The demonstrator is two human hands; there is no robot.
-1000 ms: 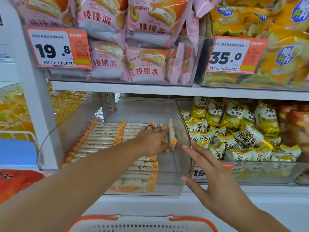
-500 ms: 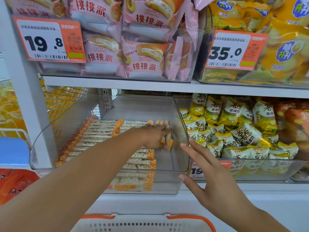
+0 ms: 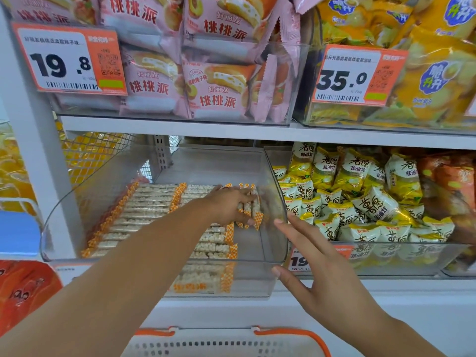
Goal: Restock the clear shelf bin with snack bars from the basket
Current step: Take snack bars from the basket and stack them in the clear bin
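A: Your left hand [image 3: 229, 204] is inside the clear plastic shelf bin [image 3: 279, 202], fingers curled around a small bundle of pale puffed-rice snack bars with orange checkered wrapper ends [image 3: 251, 211]. Why do you hold them so low, at the right side?

B: I think because the two flat rows of the same bars [image 3: 154, 212] already fill the bin from its nine o'clock side to the middle. The free strip of floor is at three o'clock, so you bring the bundle there, with the bars pointing in the same direction as the rows.

A: And your right hand [image 3: 327, 276]?

B: It holds nothing. The fingers are straight and spread, near the bin's front right corner; whether they touch the wall I cannot tell. My guess is that it is ready to steady the bin.

A: Where is the white perforated basket with orange handles [image 3: 226, 342]?

B: At six o'clock, at the bottom edge of the view. Its inside is not visible.

A: What is around the bin?

B: It stands on a white metal shelf [image 3: 180, 126]. At three o'clock another clear bin holds yellow and white snack packets [image 3: 371, 199]. At twelve o'clock, one shelf higher, are pink pie packages [image 3: 219, 96] and an orange and white price tag marked 19.8 [image 3: 69, 60]; at one o'clock, yellow chip bags [image 3: 435, 81]
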